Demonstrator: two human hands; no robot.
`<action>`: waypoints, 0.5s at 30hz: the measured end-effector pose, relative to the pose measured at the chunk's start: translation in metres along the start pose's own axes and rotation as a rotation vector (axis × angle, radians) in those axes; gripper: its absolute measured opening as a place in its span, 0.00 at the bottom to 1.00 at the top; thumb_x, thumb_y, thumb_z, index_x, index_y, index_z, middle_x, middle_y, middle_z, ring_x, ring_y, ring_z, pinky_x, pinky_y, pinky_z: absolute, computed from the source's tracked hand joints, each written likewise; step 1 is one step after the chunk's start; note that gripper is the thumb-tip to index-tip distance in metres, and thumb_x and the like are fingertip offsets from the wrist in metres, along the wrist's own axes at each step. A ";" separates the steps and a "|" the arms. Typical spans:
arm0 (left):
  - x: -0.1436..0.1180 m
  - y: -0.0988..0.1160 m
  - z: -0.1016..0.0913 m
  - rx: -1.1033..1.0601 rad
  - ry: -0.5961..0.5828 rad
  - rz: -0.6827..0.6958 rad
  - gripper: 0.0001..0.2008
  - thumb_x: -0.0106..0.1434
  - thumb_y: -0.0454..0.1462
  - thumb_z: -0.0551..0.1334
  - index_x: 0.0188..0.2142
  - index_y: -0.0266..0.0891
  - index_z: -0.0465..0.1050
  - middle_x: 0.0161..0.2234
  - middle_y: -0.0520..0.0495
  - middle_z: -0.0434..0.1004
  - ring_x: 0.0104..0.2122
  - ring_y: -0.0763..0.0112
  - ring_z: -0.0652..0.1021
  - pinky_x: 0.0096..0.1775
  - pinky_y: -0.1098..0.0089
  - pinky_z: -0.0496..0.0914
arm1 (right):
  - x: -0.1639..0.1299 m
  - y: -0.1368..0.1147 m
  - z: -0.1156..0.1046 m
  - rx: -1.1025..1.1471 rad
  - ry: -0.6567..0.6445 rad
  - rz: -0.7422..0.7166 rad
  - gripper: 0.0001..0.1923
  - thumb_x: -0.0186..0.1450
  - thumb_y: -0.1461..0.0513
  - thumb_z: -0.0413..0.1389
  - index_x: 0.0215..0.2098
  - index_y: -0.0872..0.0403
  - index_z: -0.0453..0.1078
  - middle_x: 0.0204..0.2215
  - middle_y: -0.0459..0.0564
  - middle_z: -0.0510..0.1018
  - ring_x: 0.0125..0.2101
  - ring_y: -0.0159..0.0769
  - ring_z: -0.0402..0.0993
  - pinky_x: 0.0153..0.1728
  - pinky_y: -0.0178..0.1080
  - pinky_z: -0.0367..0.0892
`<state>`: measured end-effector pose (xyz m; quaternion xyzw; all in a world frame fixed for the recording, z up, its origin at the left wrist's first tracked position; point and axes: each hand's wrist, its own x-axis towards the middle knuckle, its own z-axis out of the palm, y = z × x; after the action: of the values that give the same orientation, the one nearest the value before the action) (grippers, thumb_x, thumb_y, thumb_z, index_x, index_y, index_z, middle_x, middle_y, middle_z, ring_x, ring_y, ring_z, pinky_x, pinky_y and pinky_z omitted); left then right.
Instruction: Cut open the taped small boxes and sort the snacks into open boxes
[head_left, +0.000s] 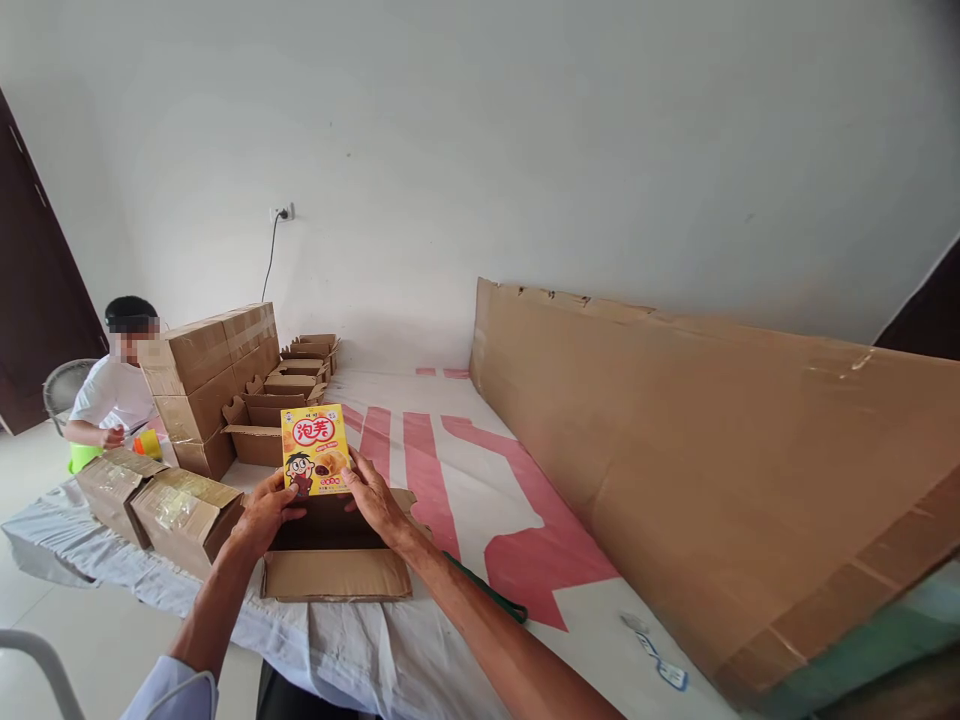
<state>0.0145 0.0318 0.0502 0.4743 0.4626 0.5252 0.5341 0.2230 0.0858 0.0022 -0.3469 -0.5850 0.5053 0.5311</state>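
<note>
A yellow snack box [315,450] with red and white lettering and a cartoon figure is held upright between my two hands. My left hand [262,512] grips its lower left corner, thumb on the front face. On the lower right edge, my right hand [375,498] grips it the same way. Directly below is a cardboard carton [337,575], its top open and a front flap folded outward. The carton's inside is dark, and I cannot make out what it holds.
Several open cartons [262,415] stand in a row behind. Stacked closed cartons [202,370] and two taped cartons [176,508] are at the left. A large cardboard sheet [675,430] leans along the right. Beyond the stack sits a person [112,395]. A glasses-like object [660,660] lies right.
</note>
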 end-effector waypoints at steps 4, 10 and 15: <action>0.004 0.010 -0.002 0.036 -0.025 0.066 0.31 0.48 0.50 0.81 0.50 0.39 0.84 0.50 0.36 0.85 0.48 0.52 0.82 0.39 0.66 0.77 | 0.003 -0.018 -0.005 -0.015 -0.030 -0.030 0.40 0.67 0.45 0.57 0.74 0.45 0.62 0.56 0.56 0.80 0.49 0.51 0.79 0.32 0.44 0.80; 0.019 0.024 0.000 0.076 -0.038 0.132 0.34 0.47 0.50 0.81 0.50 0.37 0.83 0.51 0.34 0.86 0.49 0.48 0.83 0.37 0.65 0.76 | 0.015 -0.046 -0.015 -0.019 -0.044 -0.108 0.36 0.67 0.49 0.58 0.72 0.44 0.66 0.52 0.53 0.84 0.54 0.52 0.78 0.50 0.52 0.78; 0.026 0.027 0.003 0.082 -0.065 0.124 0.32 0.47 0.49 0.81 0.50 0.39 0.84 0.50 0.36 0.87 0.49 0.48 0.83 0.37 0.65 0.76 | 0.009 -0.053 -0.020 -0.006 -0.034 -0.136 0.34 0.68 0.49 0.58 0.71 0.47 0.68 0.58 0.53 0.82 0.60 0.51 0.75 0.59 0.52 0.73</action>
<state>0.0144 0.0573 0.0776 0.5402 0.4359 0.5223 0.4954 0.2479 0.0853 0.0543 -0.2993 -0.6178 0.4721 0.5530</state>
